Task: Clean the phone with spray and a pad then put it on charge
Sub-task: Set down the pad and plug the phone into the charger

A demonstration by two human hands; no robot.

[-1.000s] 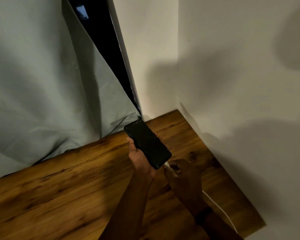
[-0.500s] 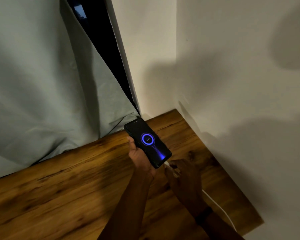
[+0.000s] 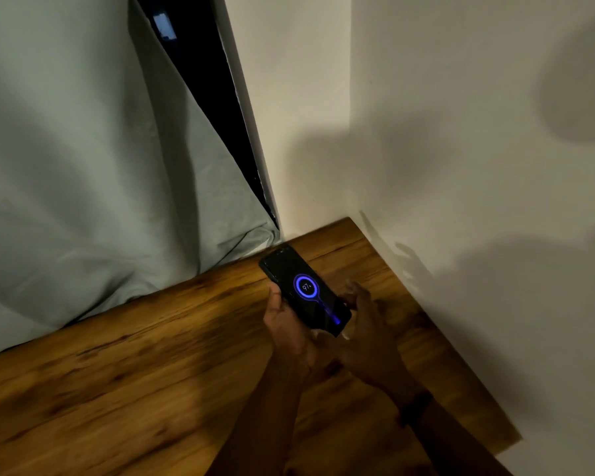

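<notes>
A black phone point(image 3: 306, 290) is held just above the far right corner of the wooden table point(image 3: 134, 365). Its screen glows with a blue charging ring that reads 97. My left hand point(image 3: 284, 326) grips the phone from underneath and along its left edge. My right hand point(image 3: 371, 324) lies along the phone's right edge with its fingers loosely extended, and it is blurred. A small white bit of the charging plug point(image 3: 344, 335) shows at the phone's lower end. The rest of the cable is hidden under my right arm.
A pale grey curtain point(image 3: 83, 166) hangs behind the table's left side, with a dark gap point(image 3: 213, 97) beside it. White walls point(image 3: 461, 166) close the corner at the back and right. A dark band point(image 3: 416, 407) is on my right wrist.
The phone's screen went from dark to a blue charging display. My right hand left the plug at the phone's lower end and moved up along its right edge.
</notes>
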